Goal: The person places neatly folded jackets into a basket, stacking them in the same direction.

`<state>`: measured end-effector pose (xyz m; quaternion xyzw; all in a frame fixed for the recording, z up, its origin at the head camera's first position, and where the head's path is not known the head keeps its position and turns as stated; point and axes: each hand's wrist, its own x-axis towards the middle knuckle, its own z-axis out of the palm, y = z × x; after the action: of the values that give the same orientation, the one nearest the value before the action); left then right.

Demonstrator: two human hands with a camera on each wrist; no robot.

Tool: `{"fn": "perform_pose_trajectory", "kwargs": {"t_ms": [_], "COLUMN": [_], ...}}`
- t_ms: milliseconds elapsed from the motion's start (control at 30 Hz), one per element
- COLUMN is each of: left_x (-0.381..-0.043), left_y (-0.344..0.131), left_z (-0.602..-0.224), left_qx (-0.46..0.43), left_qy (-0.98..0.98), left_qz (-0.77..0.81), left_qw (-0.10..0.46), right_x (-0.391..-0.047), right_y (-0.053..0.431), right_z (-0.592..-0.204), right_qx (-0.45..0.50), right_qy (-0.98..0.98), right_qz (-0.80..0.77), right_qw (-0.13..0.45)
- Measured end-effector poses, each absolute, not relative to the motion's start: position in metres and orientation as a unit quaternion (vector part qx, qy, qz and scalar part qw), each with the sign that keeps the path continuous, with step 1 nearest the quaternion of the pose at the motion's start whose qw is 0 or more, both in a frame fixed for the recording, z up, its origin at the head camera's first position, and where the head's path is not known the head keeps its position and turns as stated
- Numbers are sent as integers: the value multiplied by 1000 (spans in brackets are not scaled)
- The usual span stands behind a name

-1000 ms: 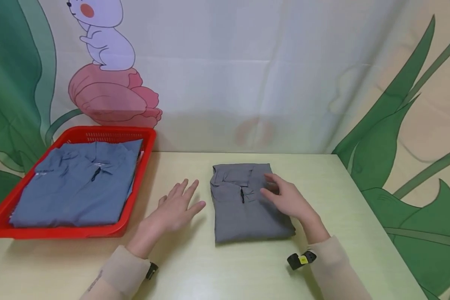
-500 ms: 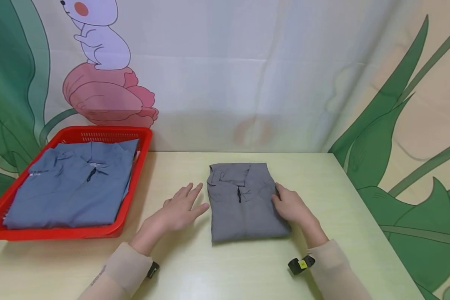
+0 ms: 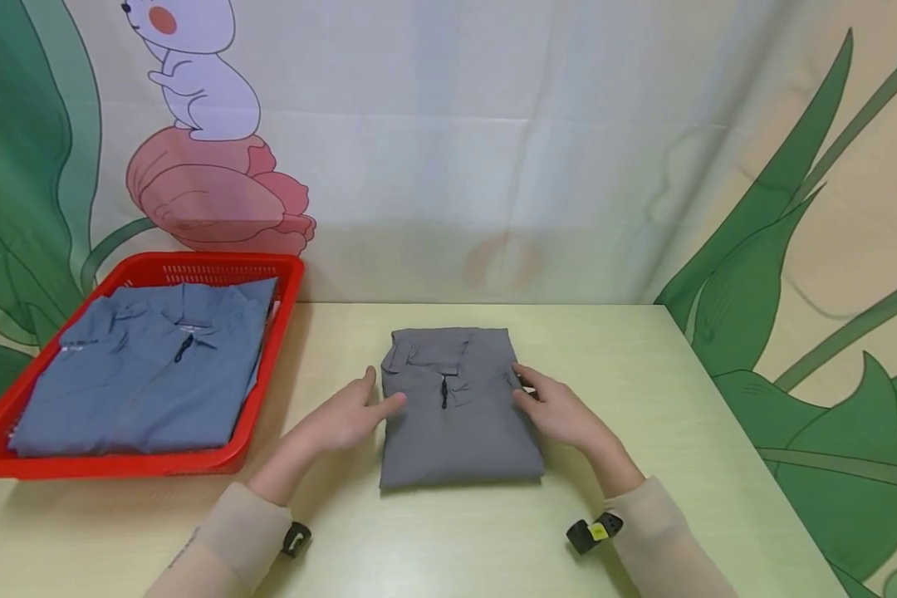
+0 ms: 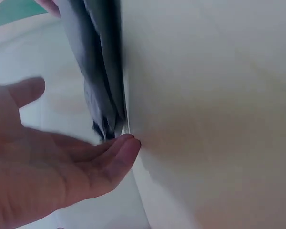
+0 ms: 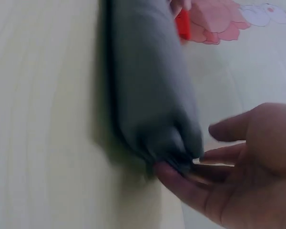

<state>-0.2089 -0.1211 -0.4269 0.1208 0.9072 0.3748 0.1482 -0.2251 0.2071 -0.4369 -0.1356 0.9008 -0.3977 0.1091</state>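
A folded grey shirt [image 3: 459,432] with a short black zip pull lies flat on the table in the head view, its collar toward the far side. At its left edge is my left hand [image 3: 347,415]; in the left wrist view its nearly straight fingers [image 4: 109,167] reach the shirt's side by the tabletop, while the thumb stays apart. My right hand [image 3: 568,411] is at the opposite edge. Seen from the right wrist, its fingers [image 5: 186,188] touch the folded side low down and the thumb stands off the cloth.
To the left on the table [image 3: 628,349] stands a red plastic basket [image 3: 239,455] holding a folded blue shirt [image 3: 149,390] with a black zip pull. A printed curtain [image 3: 433,166] hangs along the table's back edge.
The grey shirt has slid left across the table, with my right hand moving along at its right edge. My left hand has come to meet the shirt's left edge.
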Motion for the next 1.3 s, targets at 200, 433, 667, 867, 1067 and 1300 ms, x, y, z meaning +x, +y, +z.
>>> {"fn": "perform_pose_trajectory", "kwargs": {"t_ms": [200,433,667,867,1067,1300], "left_x": [-206,-204,-208,-212,-217,-217], "left_y": [-124,-120,-116,-117,-118,-118], "left_z": [-424,-420,-417,-422,-429,-434], "left_qx": [18,-76,-90,-92,-79,-82], "left_qy": [861,710,670,662,662,670], "left_qz": [484,670,701,706,709,708], "left_qw": [157,203,229,233,227,208], "right_x": [-225,-226,-234,-240,-248,-250], "right_y": [209,211,197,193,190,184], "right_z": [-430,-433,-441,-441,-440,-432], "right_qx": [-88,-45,-10,16,19,7], "right_qy": [840,793,756,736,734,743], "right_qz": [-513,-574,-622,-646,-643,-634], "right_qw": [153,202,204,202,217,216]}}
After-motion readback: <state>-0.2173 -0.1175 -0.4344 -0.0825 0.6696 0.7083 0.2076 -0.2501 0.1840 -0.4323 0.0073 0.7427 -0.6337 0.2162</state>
